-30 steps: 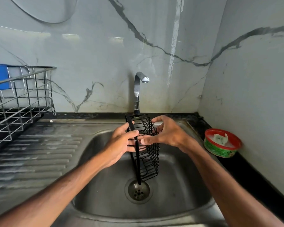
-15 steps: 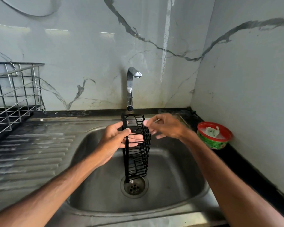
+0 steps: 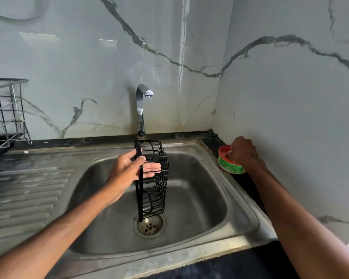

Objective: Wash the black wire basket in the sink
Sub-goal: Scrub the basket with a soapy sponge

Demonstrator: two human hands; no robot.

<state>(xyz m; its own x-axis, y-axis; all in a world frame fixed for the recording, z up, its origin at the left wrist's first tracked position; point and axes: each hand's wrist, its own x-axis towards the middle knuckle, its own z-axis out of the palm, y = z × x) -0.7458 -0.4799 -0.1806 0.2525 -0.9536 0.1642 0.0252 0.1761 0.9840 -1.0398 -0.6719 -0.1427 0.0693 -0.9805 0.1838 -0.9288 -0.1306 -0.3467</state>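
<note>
As L hand [image 3: 129, 170] grips basket [image 3: 156, 190], sink [image 3: 189, 252] sits nr marble walls [image 3: 89, 67].

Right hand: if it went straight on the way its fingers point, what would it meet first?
The red-rimmed green tub: the right hand points down into it, probably touching the pale stuff inside; depth is unclear.

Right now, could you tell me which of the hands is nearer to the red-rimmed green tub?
Right. The right hand is at the top of the tub; the left hand holds the black wire basket over the sink, well left of the tub.
</note>
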